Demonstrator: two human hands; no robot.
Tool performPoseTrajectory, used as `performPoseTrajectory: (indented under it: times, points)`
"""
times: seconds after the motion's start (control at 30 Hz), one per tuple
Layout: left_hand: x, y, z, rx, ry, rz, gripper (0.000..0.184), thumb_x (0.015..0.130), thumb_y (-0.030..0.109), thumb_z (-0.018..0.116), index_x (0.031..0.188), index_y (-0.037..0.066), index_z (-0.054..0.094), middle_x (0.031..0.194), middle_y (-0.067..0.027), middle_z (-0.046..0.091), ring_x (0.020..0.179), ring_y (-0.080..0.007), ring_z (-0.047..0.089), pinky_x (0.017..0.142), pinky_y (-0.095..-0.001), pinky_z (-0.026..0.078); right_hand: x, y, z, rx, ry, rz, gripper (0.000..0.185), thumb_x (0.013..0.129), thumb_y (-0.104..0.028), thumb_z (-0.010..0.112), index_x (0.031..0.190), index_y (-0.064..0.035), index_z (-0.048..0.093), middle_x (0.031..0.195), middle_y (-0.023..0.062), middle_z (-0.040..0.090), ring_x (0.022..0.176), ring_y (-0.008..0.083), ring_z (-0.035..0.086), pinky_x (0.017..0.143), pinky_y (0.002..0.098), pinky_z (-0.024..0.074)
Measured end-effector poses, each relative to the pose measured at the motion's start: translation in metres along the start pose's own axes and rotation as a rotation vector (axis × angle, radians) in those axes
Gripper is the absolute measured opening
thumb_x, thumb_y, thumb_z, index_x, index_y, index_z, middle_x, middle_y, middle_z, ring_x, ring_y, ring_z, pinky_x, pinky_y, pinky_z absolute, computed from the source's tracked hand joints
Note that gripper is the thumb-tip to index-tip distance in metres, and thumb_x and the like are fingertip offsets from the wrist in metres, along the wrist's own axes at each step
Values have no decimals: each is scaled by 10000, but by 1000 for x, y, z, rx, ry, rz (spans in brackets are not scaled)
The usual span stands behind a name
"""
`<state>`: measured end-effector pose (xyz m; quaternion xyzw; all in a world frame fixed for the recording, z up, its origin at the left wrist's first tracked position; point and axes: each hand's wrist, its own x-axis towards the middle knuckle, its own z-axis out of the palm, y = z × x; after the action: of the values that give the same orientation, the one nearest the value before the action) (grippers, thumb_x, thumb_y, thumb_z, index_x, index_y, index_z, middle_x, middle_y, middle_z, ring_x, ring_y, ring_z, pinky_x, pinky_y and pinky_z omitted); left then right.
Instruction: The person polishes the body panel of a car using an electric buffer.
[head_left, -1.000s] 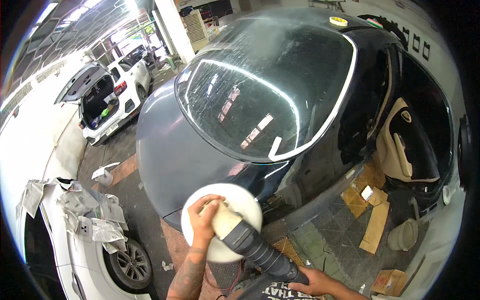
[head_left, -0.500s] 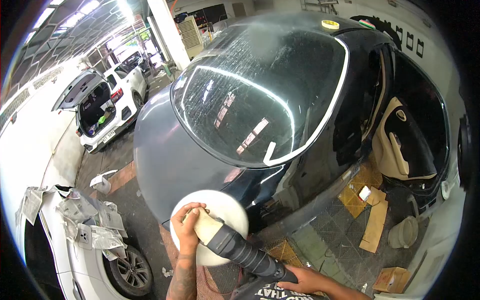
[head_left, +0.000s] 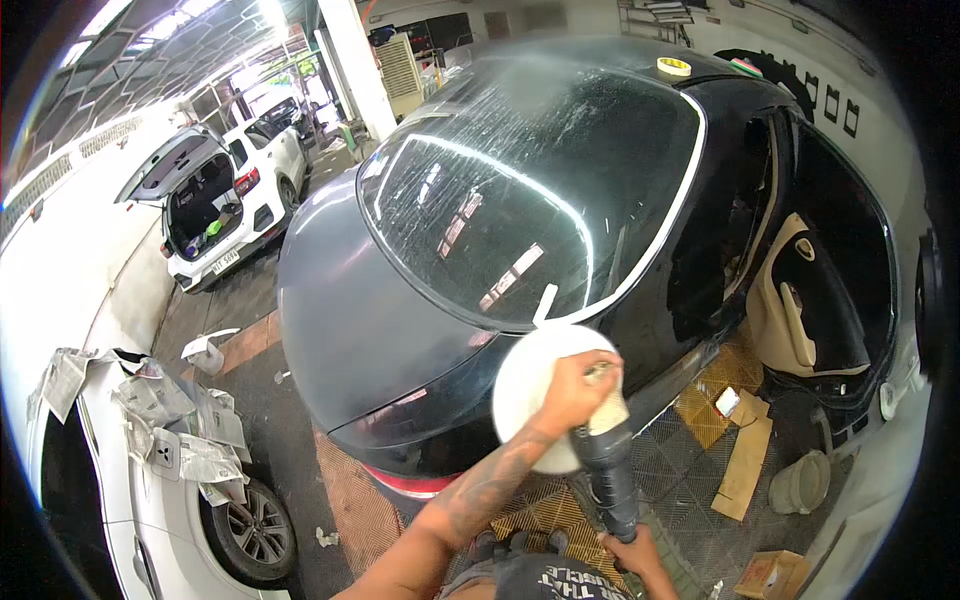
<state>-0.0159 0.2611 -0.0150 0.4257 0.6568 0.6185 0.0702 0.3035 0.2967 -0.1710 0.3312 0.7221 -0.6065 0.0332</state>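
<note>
A car polisher [head_left: 606, 475] with a round white pad [head_left: 527, 388] is held in both hands. My left hand [head_left: 582, 388] wraps over the tan head above the pad. My right hand [head_left: 634, 552] grips the black rear end of its body. The pad overlaps the rear side of the dark car [head_left: 380, 330], just below the corner of the rear window [head_left: 520, 200]. Whether it presses on the paint is hidden beneath the pad. White masking tape [head_left: 545, 302] runs along the window's edge, with one loose end standing up near the pad.
A yellow tape roll [head_left: 673, 67] sits on the roof. At right are the open car door [head_left: 810, 310], a bucket [head_left: 800, 483], a cardboard piece [head_left: 745, 465] and a box [head_left: 772, 575]. A white car [head_left: 160, 530] partly covered in newspaper stands left; another white car [head_left: 240, 190] has its tailgate raised.
The polisher and both hands have moved right, from the car's rear corner to beside the window corner. The polisher's body now points more steeply down. The camera view has shifted slightly.
</note>
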Motion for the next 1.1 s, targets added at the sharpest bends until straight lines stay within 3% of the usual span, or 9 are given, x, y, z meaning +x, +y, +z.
performPoseTrajectory:
  times: [0.07,0.23,0.4,0.5,0.53,0.63,0.9,1.0,1.1]
  points:
    - [-3,3,20,32,-87,-54,198,857,161,694,984,17,741,913,-159,746,853,-267,728,811,-351,548,5,18,18,61,117,157,297,775,-266,831,801,2,707,664,42,683,573,159,642,597,350,525]
    - [-51,4,0,188,-119,-40,218,855,187,693,994,26,744,932,-173,746,872,-289,741,811,-369,561,13,67,84,218,152,111,329,727,-220,879,893,0,700,809,77,710,652,161,674,637,348,560]
    - [-130,24,-91,266,-13,-53,219,846,132,691,1019,9,742,1008,-166,752,956,-265,732,885,-371,550,31,145,175,2,-10,-235,597,667,-405,927,967,62,705,915,147,743,829,245,718,783,387,570]
    - [-179,46,-148,289,147,-95,179,834,104,699,979,9,740,989,-165,750,936,-270,732,873,-363,554,28,117,195,-326,-228,-164,695,667,-593,865,888,43,693,853,182,716,812,313,708,775,423,560]
    - [-195,46,-163,331,202,-65,163,828,55,690,972,-10,732,980,-170,748,931,-259,730,868,-351,551,20,97,198,-184,-214,-291,715,670,-628,838,902,33,696,850,185,711,833,339,700,791,445,550]
    - [-227,48,-189,272,257,-48,157,823,17,674,964,-33,723,979,-175,746,928,-259,727,868,-347,549,22,93,222,-295,-181,-400,642,690,-540,860,964,24,726,911,181,746,853,322,731,775,429,565]
    - [-227,32,-156,283,233,-22,160,813,-6,666,962,-40,713,978,-182,743,928,-269,725,875,-354,546,28,123,205,-221,-141,-293,554,628,-415,862,978,-6,727,921,212,731,896,358,719,821,452,543]
    - [-206,27,-126,264,170,-17,164,814,9,673,969,-25,714,969,-171,742,907,-265,728,859,-342,547,47,156,187,-321,-154,-195,784,568,-538,886,1067,38,705,993,249,712,967,382,695,868,478,527]
    - [-180,25,-85,280,125,-28,166,817,20,677,975,-15,714,962,-168,740,897,-268,729,845,-340,550,55,170,156,-469,-48,-147,760,544,-532,890,982,63,706,958,275,692,942,400,689,833,474,535]
